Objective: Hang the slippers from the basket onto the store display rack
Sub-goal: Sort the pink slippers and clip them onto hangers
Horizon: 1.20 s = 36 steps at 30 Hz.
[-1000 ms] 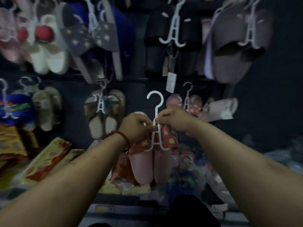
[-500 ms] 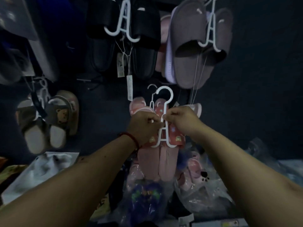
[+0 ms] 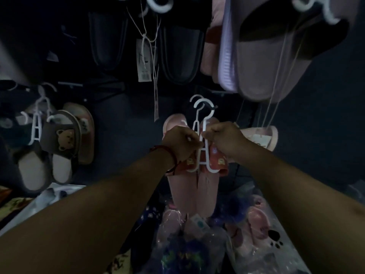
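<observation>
A pair of pink slippers (image 3: 194, 192) with red patterned straps hangs on a white plastic hanger (image 3: 203, 153). My left hand (image 3: 181, 142) and my right hand (image 3: 226, 138) both pinch the hanger's stem from either side. The hanger's hook (image 3: 204, 107) is up at a dark rack peg (image 3: 215, 106), right beside the hook of another pink pair (image 3: 172, 120) hanging behind. Whether the hook sits over the peg I cannot tell.
Black slippers (image 3: 177, 56) with price tags and a large mauve pair (image 3: 272, 62) hang above. Brown bear slippers (image 3: 63, 145) hang at the left. Bagged pink slippers (image 3: 258, 226) and other wrapped goods lie below my arms.
The view has closed in on the rack. Both hands have carried the hanger with the pink slippers up and forward, bringing its hook level with the peg beside the other pink pair.
</observation>
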### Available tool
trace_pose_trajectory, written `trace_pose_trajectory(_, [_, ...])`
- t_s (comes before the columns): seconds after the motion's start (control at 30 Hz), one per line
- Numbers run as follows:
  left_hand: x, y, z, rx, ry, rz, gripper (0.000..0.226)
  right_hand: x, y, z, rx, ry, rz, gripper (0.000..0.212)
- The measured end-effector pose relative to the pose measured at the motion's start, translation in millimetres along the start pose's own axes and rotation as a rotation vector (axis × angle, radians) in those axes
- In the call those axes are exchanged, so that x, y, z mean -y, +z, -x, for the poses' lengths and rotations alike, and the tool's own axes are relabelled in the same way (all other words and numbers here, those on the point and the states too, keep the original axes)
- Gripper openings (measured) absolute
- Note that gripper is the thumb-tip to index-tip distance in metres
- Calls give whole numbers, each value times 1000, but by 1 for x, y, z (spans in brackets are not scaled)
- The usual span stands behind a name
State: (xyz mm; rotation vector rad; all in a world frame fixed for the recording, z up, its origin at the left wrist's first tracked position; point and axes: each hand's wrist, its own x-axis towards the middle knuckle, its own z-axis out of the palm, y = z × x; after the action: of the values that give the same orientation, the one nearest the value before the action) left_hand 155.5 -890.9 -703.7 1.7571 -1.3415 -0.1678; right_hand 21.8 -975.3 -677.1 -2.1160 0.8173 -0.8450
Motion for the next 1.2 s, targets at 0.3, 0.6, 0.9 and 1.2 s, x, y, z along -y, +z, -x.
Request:
trace_pose_trajectory(0.3, [41, 24, -63, -50, -58, 41, 13, -31, 22, -68, 13, -24, 42, 33])
trace_pose_trajectory(0.6, [55, 32, -94, -59, -162, -25, 12, -45, 37, -99, -31, 58, -13, 31])
trace_pose_trajectory(0.9, [45, 26, -33, -212, -100, -315, 29, -14, 21, -41, -80, 291, -363, 20])
trace_pose_trajectory(1.2, [38, -65, 76, -13, -144, -551, 52, 38, 42, 40, -40, 95, -81, 27])
